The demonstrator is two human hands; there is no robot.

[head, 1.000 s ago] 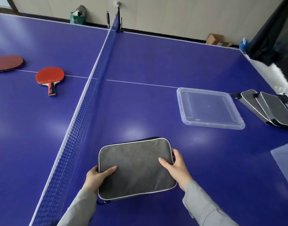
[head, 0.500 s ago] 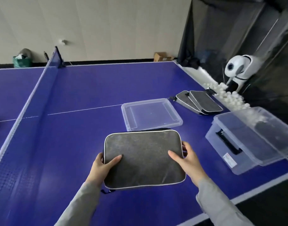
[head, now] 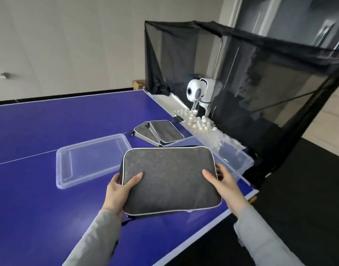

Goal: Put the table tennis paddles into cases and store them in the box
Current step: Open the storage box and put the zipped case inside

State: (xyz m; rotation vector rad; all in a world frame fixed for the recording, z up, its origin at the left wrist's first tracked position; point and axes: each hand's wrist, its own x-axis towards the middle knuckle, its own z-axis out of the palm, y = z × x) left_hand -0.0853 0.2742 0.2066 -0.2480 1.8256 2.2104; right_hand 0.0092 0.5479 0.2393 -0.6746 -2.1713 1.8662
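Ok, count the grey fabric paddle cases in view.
3: one grey fabric paddle case held by the left hand and right hand; two overlapping cases on the blue table. Others may be hidden.

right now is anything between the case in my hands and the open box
Nothing visible. Both hands, left and right, hold the grey case just in front of the clear box, hiding part of it. Its lid lies off to the left on the table.

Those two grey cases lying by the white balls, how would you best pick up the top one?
Take the top case by its free right edge, coming from the ball side. It lies flat, overlapping the other case, so that raised edge is likely easiest to pinch.
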